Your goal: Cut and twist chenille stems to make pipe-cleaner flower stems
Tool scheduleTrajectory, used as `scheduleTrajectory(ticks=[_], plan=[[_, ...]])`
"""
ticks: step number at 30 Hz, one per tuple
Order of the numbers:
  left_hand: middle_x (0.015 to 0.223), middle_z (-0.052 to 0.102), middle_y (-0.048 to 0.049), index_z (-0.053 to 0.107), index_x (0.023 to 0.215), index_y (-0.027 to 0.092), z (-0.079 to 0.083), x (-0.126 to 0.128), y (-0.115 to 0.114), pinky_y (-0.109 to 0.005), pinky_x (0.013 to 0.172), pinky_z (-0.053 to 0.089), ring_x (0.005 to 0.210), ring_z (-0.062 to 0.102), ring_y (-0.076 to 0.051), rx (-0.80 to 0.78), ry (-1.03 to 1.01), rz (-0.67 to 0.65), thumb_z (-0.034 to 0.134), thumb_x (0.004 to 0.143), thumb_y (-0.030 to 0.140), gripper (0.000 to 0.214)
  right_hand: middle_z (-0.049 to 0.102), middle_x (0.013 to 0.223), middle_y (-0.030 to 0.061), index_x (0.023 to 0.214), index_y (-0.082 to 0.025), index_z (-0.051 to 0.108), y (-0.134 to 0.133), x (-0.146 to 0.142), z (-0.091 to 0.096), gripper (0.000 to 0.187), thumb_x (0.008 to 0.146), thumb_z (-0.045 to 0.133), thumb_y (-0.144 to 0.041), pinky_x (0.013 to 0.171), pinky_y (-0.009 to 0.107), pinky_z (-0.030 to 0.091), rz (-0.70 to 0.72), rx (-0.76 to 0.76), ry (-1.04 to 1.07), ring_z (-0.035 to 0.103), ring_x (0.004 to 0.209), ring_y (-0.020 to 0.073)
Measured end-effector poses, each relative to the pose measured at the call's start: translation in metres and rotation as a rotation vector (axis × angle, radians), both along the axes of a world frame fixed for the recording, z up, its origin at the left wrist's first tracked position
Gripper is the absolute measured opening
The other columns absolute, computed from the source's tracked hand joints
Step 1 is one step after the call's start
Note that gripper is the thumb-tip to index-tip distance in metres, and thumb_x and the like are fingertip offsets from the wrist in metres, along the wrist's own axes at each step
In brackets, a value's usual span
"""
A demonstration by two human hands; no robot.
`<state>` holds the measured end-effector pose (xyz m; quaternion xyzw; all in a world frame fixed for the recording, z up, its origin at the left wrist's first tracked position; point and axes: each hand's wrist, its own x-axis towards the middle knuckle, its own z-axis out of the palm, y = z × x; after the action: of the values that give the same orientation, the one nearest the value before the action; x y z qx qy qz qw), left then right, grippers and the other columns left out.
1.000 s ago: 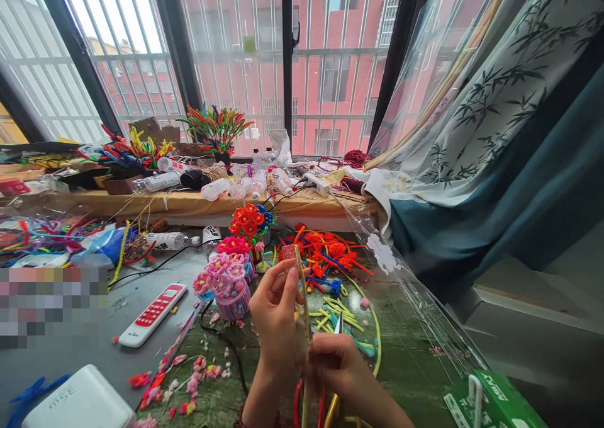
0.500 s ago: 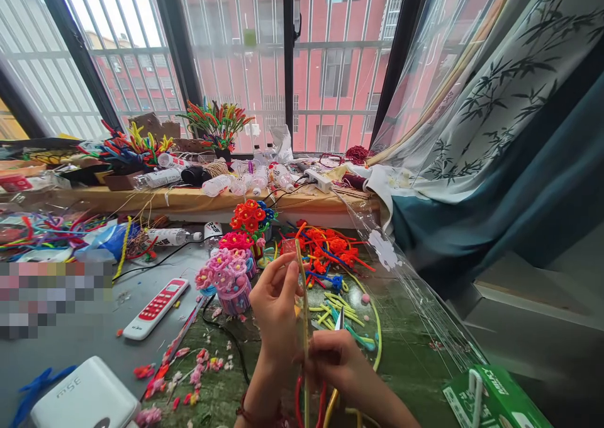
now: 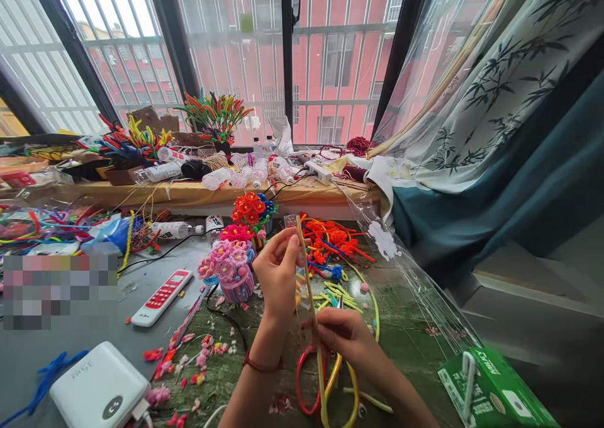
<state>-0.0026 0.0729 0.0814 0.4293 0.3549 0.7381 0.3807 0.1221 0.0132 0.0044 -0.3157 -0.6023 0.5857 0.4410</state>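
Observation:
My left hand (image 3: 278, 274) is raised over the table, fingers pinched around a thin yellow-tan pipe cleaner (image 3: 304, 267) that stands nearly upright. Lower down, my right hand (image 3: 346, 340) is closed on the same stem, together with scissors whose red and yellow handles (image 3: 325, 381) hang below it. The scissor tip shows just above my right fingers. Behind my left hand stands a small pot of pink pipe-cleaner flowers (image 3: 229, 270).
Orange and red pipe-cleaner flowers (image 3: 330, 239), cut yellow pieces (image 3: 342, 292) and pink scraps litter the green mat. A red-and-white remote (image 3: 163, 297), a white power bank (image 3: 99, 387) and a green box (image 3: 491, 390) lie nearby. Clear cellophane (image 3: 406, 270) drapes at the right, near curtains.
The view has tipped down a little, so both hands sit higher in the frame. More of the scissor handles and my wrists show. Both hands still grip the stem.

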Motion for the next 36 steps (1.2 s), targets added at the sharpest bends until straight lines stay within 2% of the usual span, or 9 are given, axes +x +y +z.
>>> scheduleTrajectory(ticks=[7, 11, 16, 21, 31, 36], plan=[[0.057, 0.063, 0.0018, 0.069, 0.089, 0.014, 0.010, 0.008, 0.007, -0.017, 0.047, 0.041, 0.055, 0.061, -0.010, 0.022, -0.023, -0.041, 0.070, 0.077, 0.028, 0.019, 0.057, 0.063, 0.0005, 0.102, -0.017, 0.074, 0.004, 0.005, 0.003, 0.036, 0.089, 0.057, -0.046, 0.048, 0.023, 0.040, -0.105, 0.060, 0.030, 0.051, 0.051, 0.0109], [0.062, 0.066, 0.0006, 0.070, 0.090, 0.014, 0.010, 0.015, 0.013, -0.018, 0.045, 0.040, 0.048, 0.056, -0.008, 0.033, -0.026, -0.057, 0.072, 0.076, 0.029, 0.020, 0.057, 0.066, 0.0002, 0.094, -0.019, 0.076, 0.005, 0.005, 0.006, 0.027, 0.086, 0.063, -0.041, 0.045, 0.021, 0.039, -0.237, 0.063, 0.077, 0.049, 0.048, 0.0088], [0.058, 0.063, 0.0025, 0.071, 0.090, 0.014, 0.011, 0.020, 0.016, -0.016, 0.042, 0.036, 0.044, 0.047, -0.005, 0.059, -0.012, -0.058, 0.071, 0.077, 0.029, 0.020, 0.054, 0.056, -0.0019, 0.081, -0.017, 0.075, 0.004, 0.004, 0.008, 0.022, 0.079, 0.071, -0.039, 0.042, 0.021, 0.038, -0.362, 0.004, 0.165, 0.049, 0.045, 0.0092], [0.055, 0.062, 0.0027, 0.071, 0.088, 0.014, 0.013, 0.022, 0.016, -0.016, 0.043, 0.038, 0.044, 0.047, -0.005, 0.053, -0.021, -0.046, 0.072, 0.075, 0.030, 0.021, 0.056, 0.055, -0.0020, 0.074, -0.015, 0.072, 0.004, 0.004, 0.010, 0.024, 0.077, 0.074, -0.039, 0.042, 0.020, 0.037, -0.345, -0.034, 0.188, 0.047, 0.044, 0.0079], [0.052, 0.060, 0.0032, 0.072, 0.088, 0.014, 0.011, 0.020, 0.018, -0.017, 0.044, 0.040, 0.046, 0.052, -0.007, 0.042, -0.022, -0.024, 0.073, 0.074, 0.032, 0.023, 0.058, 0.051, -0.0017, 0.075, -0.015, 0.071, 0.003, 0.006, 0.011, 0.029, 0.076, 0.073, -0.044, 0.044, 0.022, 0.041, -0.285, -0.078, 0.169, 0.051, 0.043, 0.0101], [0.059, 0.065, 0.0005, 0.072, 0.089, 0.014, 0.012, 0.019, 0.018, -0.018, 0.044, 0.039, 0.048, 0.055, -0.008, 0.032, -0.022, -0.039, 0.073, 0.073, 0.032, 0.024, 0.058, 0.050, -0.0017, 0.075, -0.015, 0.070, 0.004, 0.006, 0.010, 0.031, 0.076, 0.073, -0.046, 0.043, 0.023, 0.041, -0.277, -0.087, 0.170, 0.052, 0.043, 0.0109]])
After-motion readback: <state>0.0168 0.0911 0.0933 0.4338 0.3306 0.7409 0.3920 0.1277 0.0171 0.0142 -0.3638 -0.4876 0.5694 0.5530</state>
